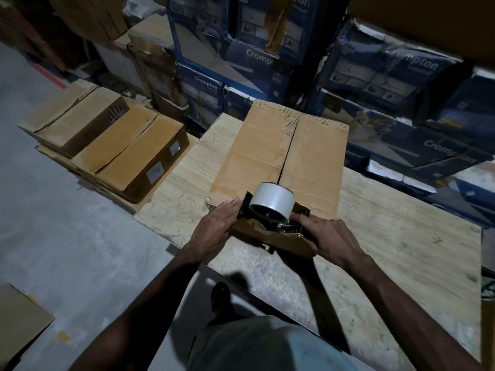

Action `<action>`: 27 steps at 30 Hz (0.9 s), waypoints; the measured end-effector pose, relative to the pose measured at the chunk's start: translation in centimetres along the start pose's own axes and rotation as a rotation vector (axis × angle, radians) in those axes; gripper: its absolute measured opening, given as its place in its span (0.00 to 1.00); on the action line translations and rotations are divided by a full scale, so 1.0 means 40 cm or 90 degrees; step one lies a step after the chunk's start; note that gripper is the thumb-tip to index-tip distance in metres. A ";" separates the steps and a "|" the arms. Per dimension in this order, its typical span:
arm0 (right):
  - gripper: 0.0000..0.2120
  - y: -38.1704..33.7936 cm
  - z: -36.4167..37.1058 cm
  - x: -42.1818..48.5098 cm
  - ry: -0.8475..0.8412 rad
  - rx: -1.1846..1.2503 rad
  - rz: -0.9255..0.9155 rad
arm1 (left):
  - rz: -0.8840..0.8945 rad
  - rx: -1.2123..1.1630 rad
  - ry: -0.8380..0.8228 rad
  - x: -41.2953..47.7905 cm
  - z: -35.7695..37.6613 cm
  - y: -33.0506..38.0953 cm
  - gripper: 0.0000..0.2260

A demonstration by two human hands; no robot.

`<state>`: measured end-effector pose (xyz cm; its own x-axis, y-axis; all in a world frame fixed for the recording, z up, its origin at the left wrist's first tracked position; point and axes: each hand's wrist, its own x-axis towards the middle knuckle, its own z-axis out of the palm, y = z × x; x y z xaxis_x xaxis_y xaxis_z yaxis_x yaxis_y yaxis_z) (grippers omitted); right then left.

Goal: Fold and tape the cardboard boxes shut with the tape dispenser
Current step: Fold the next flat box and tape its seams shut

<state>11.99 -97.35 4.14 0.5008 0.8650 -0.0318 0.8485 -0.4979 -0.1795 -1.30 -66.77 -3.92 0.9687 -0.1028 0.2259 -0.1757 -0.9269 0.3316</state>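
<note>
Left fingers (229,204): straight, close together, lying flat on the near left corner of the box top. Tips just beside the black frame of the tape dispenser (270,220), at its 9 o'clock. Left hand (214,228) grips nothing, only presses down.

Right fingers (304,220): curled onto the back of the tape dispenser, at its 3 o'clock. Right hand (330,241) covers the handle, so I cannot see it; the thumb is hidden too.

Tape dispenser sits on the near edge of the box, straddling the centre seam. White tape roll (272,199) stands on top, with its open core facing me. Brass-coloured parts hang over the near face of the box.

Box (257,156): brown cardboard, long, running away from me toward 12 o'clock. Both top flaps are folded down and meet at the seam (290,148). No tape shows on the seam beyond the roll. The paper skin is torn at the far end.

Box rests on a pale wood-grain table (401,231), whose surface is scuffed near my edge.

At 10 o'clock, down on the grey floor (67,223), lie two more brown boxes (112,145) side by side; the nearer one carries white labels. From 12 to 2 o'clock, stacked blue cartons (241,62) printed "Crompton", some crushed. At 7 o'clock, a flat piece of cardboard (18,317).
</note>
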 end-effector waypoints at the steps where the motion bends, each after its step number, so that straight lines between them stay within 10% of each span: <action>1: 0.26 0.010 -0.005 -0.014 0.000 -0.002 0.008 | 0.004 -0.007 0.007 0.001 -0.004 0.002 0.23; 27: 0.24 0.151 -0.052 -0.264 0.057 -0.045 0.056 | -0.003 0.051 -0.088 0.008 0.088 0.150 0.27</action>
<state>12.18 -109.64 5.45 0.5841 0.8104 0.0442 0.8092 -0.5772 -0.1098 -1.43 -73.64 -5.10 0.9855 -0.1413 0.0943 -0.1613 -0.9527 0.2576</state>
